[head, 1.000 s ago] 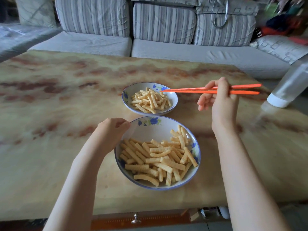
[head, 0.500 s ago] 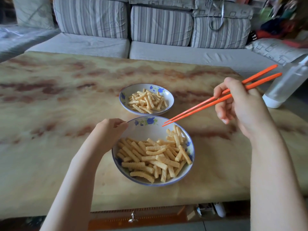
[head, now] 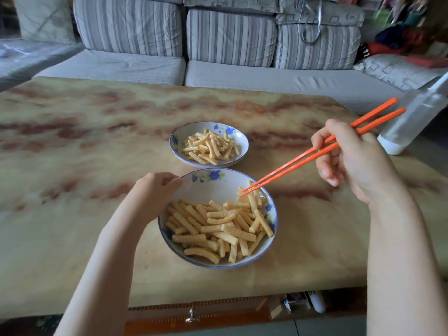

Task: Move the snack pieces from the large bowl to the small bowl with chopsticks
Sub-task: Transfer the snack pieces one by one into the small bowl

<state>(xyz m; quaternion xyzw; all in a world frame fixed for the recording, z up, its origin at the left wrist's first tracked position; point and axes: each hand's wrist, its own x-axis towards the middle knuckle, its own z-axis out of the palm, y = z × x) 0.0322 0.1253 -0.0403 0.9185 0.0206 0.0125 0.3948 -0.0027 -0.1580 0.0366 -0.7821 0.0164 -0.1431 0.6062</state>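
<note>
Centre frame: large bowl of snack pieces, rim gripped by left hand. Right: right hand pinching chopsticks, tips among pieces. Above: small bowl.

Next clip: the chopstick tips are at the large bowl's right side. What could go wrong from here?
1. The chopsticks in the right hand aim at snack pieces leaning near the right rim of the large bowl; a slipped pinch may flick one onto the table.
2. The small bowl is heaped, so a dropped piece might slide off.
3. The chopsticks' back ends sit close to the bottle and could bump it.
</note>
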